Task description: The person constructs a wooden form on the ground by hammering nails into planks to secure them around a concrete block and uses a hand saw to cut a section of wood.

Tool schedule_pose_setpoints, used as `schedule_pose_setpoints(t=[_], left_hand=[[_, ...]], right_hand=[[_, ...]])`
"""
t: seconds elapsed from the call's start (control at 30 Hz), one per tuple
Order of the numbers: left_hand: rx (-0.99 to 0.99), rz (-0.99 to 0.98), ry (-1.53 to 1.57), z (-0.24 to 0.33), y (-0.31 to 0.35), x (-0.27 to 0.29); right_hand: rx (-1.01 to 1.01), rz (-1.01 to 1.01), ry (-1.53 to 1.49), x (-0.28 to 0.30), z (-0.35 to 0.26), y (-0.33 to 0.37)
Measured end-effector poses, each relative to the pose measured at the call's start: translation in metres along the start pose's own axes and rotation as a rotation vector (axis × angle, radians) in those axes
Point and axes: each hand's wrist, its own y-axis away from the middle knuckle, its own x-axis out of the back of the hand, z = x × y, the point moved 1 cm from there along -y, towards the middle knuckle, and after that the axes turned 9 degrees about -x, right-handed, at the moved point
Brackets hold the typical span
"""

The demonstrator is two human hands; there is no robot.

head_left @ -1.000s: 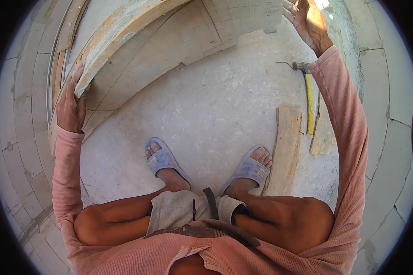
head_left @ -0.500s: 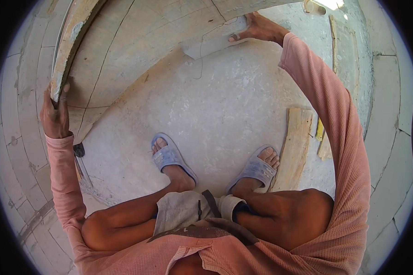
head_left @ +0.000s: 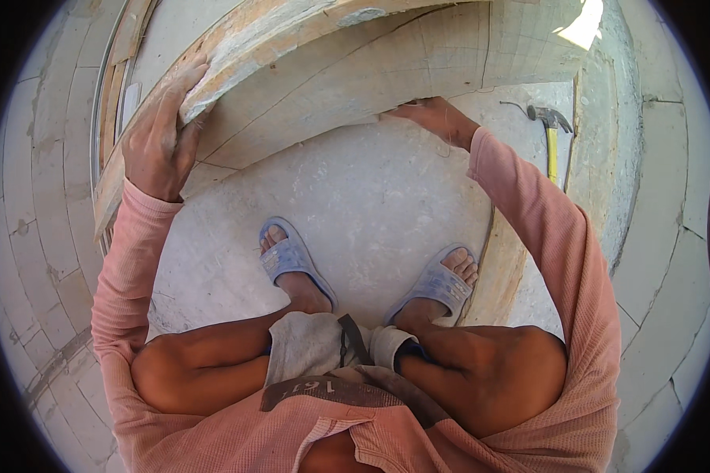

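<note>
A large, pale wooden panel point(head_left: 347, 83) with a thick, rough timber edge stands tilted up in front of me, with cracks or lines across its face. My left hand point(head_left: 162, 142) is closed round the left corner of its timber edge, fingers over the outer side. At the panel's lower edge, right of the middle, my right hand point(head_left: 442, 122) grips; its fingertips are partly hidden by the panel. A claw hammer point(head_left: 551, 146) with a yellow handle lies on the floor to the right of that hand.
My sandalled feet point(head_left: 296, 260) stand on the dusty concrete floor point(head_left: 355, 189). A wooden plank point(head_left: 503, 256) lies beside my right foot. Long timber strips point(head_left: 118, 87) lean at the far left. Grey block walls point(head_left: 35, 181) rise on both sides; sunlight falls at the far right.
The panel has tilted and shifted to the right, showing more of its timber edge. My left hand moved up and right with it; my right hand moved slightly down. The hammer's head has come into sight.
</note>
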Motion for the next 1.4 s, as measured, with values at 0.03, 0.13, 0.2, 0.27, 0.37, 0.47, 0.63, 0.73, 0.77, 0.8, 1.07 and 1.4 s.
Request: schedule_pose_setpoints(t=[0.03, 0.13, 0.2, 0.27, 0.37, 0.47, 0.63, 0.73, 0.77, 0.8, 1.07, 1.4], left_hand=[[-0.004, 0.002, 0.004, 0.004, -0.003, -0.006], [0.131, 0.021, 0.130, 0.009, 0.004, -0.011], [0.082, 0.047, 0.081, 0.012, 0.004, -0.010], [0.037, 0.067, 0.030, 0.018, 0.004, -0.005], [0.002, -0.011, 0.002, 0.027, 0.000, 0.001], [-0.079, 0.001, 0.030, 0.041, -0.018, -0.004], [-0.125, -0.039, 0.112, 0.082, -0.043, -0.041], [-0.204, -0.042, 0.079, 0.104, -0.049, -0.074], [-0.213, -0.038, 0.087, 0.107, -0.052, -0.077], [-0.230, -0.077, 0.064, 0.108, -0.054, -0.078], [-0.227, -0.116, 0.243, 0.114, -0.055, -0.091], [-0.216, -0.174, 0.188, 0.119, -0.054, -0.088]], right_hand=[[0.077, -0.074, -0.324, -0.010, 0.029, -0.011], [0.115, -0.207, -0.921, -0.036, 0.037, -0.010], [0.073, -0.222, -1.190, -0.039, 0.025, 0.004], [-0.034, -0.166, -1.479, -0.040, 0.013, 0.013], [-0.008, -0.194, -1.439, -0.045, 0.007, 0.015], [-0.024, -0.192, -1.536, -0.037, 0.011, 0.013], [0.058, -0.176, -1.588, -0.023, 0.029, 0.013], [-0.083, 0.085, -1.702, -0.014, 0.040, 0.033], [-0.179, 0.236, -1.755, -0.008, 0.048, 0.041], [-0.190, 0.245, -1.758, 0.001, 0.053, 0.048], [-0.052, 0.250, -1.528, 0.039, 0.053, 0.050], [-0.102, 0.175, -1.445, 0.045, 0.047, 0.030]])
